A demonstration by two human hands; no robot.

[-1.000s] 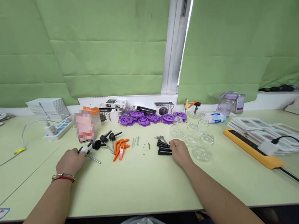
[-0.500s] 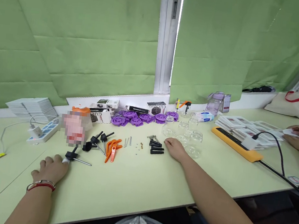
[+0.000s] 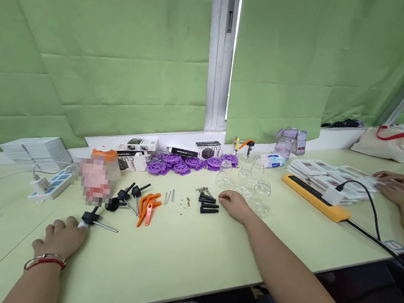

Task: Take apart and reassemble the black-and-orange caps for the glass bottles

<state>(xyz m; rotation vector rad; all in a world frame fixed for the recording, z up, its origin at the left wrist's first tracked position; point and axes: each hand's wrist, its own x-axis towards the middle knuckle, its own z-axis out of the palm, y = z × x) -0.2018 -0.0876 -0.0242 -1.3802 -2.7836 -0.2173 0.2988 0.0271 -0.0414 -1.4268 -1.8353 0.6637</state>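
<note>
the left hand (image 3: pixel 61 236) lay spread and empty, a black knob (image 3: pixel 89 218) close at two o'clock. the right hand (image 3: pixel 234 205), half curled, had black tubes (image 3: pixel 209 211) at nine o'clock; i couldn't tell if it held anything. orange clips (image 3: pixel 148 214) and pins (image 3: pixel 173 196) lay sorted, not joined.

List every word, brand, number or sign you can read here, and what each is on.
"CUP HOLDER", slightly blurred: the right-hand white box.
"CU", rest unclear: the lower left-hand box.
Too small or blurred to read: the black strip, the folded paper stack, the white cards and the desk sticker.
</note>
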